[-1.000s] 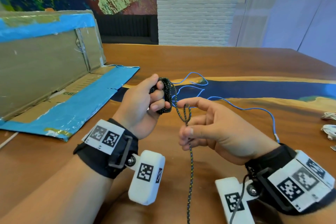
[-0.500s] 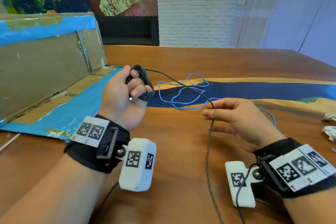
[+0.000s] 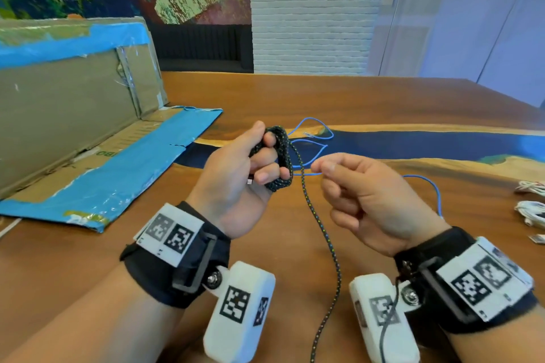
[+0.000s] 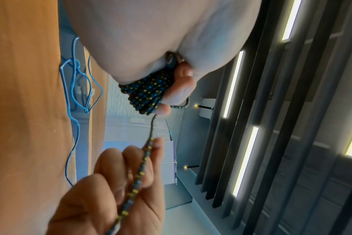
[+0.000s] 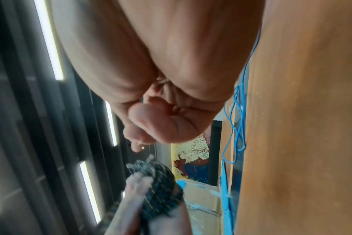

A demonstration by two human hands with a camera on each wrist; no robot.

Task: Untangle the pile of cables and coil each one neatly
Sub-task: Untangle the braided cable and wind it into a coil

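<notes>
A black braided cable with yellow and blue flecks is wound in a coil around the fingers of my left hand, held above the wooden table; the coil also shows in the left wrist view. Its free strand hangs from the coil and runs off the near table edge. My right hand hovers just right of the strand, fingers curled and thumb against forefinger, with bare wood showing between hand and strand. A thin blue cable lies in loose loops on the table behind both hands.
A flattened cardboard box with blue tape lies and leans at the left. Coiled white cables sit at the right edge. The wooden table has a dark blue resin band across it.
My left hand has come back right and nearer with the coil. My right hand, which held the strand stretched out, has moved up to the coil and no longer holds it.
</notes>
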